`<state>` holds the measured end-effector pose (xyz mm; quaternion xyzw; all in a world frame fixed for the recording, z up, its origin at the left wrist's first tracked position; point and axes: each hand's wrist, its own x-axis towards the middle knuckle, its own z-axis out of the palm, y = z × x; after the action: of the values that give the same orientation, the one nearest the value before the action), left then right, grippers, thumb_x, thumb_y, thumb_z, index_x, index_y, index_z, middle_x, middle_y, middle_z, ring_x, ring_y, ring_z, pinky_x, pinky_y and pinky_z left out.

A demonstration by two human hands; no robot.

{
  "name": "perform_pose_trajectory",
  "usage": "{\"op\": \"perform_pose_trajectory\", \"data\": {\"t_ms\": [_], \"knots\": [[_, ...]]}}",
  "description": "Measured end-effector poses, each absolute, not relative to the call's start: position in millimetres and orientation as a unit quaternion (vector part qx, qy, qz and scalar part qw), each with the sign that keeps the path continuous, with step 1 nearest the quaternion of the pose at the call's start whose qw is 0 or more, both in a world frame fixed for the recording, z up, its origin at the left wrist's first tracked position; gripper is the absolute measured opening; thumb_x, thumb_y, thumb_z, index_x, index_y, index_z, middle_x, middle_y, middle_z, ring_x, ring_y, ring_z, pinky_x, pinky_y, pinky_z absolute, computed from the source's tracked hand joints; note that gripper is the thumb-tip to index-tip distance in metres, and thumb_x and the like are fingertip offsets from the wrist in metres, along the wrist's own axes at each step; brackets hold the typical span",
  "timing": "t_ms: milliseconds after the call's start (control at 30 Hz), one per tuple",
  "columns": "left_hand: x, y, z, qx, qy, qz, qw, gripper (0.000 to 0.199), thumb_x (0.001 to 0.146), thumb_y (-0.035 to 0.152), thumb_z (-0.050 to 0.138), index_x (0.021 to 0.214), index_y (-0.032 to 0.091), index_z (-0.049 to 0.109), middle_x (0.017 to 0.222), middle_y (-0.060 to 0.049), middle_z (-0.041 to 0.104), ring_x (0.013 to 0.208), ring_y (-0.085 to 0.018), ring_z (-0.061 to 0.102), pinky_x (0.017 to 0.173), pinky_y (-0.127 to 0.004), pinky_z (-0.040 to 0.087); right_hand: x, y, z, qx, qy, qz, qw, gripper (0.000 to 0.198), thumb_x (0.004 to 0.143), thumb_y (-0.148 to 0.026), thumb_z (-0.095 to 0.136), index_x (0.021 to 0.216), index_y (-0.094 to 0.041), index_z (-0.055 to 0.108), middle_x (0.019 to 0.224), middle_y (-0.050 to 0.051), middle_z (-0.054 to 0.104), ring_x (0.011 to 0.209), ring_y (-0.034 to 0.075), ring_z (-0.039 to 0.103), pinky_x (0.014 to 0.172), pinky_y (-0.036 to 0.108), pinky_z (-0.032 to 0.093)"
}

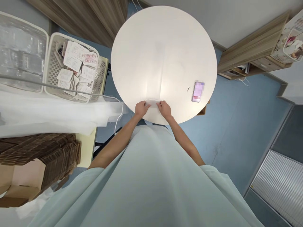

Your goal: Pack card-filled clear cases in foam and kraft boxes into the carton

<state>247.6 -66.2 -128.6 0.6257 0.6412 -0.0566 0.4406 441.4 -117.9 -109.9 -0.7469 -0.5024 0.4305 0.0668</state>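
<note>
The greatest risk is judged to lie in the thinness of the strip (155, 77): as it is see-through and apparently light, it could be creased or torn at its near corners if it were pulled harder on one side than on the other. A skew could also be brought in if the left hand (142, 108) were drawn nearer than the right hand (165, 109). If the strip were let go, its near end could be allowed to spring or slip out of line, since nothing is seen weighing down the far end. Little contrast is offered by the white desk (127, 56), so the edges could easily be misjudged. The purple item (198, 91), blurred, is set well apart on the right and is not thought likely to be caught.

The strip is laid on the near half and middle of the desk, with its near end close to the near rim. Its long axis is run from near to far, tilted slightly to the right at the far end, where the outline is faded and its exact finish cannot be told. A pale line is seen across the near end; whether it is a fold or an edge cannot be made out. By the fingers of both hands, one at each near corner, the strip appears to be pinched between thumb and fingertips.
</note>
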Motion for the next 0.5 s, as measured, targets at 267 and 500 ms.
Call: {"op": "perform_pose_trajectory", "data": {"t_ms": [267,500], "knots": [[262.0,-60.0,-131.1,0.684,0.634,-0.046,0.357,0.052,0.104,0.037,0.064,0.15,0.014,0.059,0.149,-0.026,0.066,0.137,-0.044,0.066,0.114,-0.058,0.055,436.8,-101.4,-122.3,-0.784,-0.482,0.383,0.084,0.045,0.111,-0.03,0.06,0.154,-0.017,0.059,0.149,0.018,0.067,0.125,0.028,0.073,0.102,0.044,0.065],[263.9,-51.3,-136.3,0.822,0.444,-0.039,0.355,0.06,0.105,0.008,0.037,0.162,0.01,0.056,0.174,-0.022,0.052,0.165,-0.034,0.047,0.136,-0.056,0.038,435.5,-101.7,-129.1,-0.677,-0.658,0.325,0.059,0.05,0.111,-0.008,0.038,0.152,-0.016,0.065,0.168,0.019,0.06,0.158,0.029,0.055,0.129,0.054,0.051]]}}
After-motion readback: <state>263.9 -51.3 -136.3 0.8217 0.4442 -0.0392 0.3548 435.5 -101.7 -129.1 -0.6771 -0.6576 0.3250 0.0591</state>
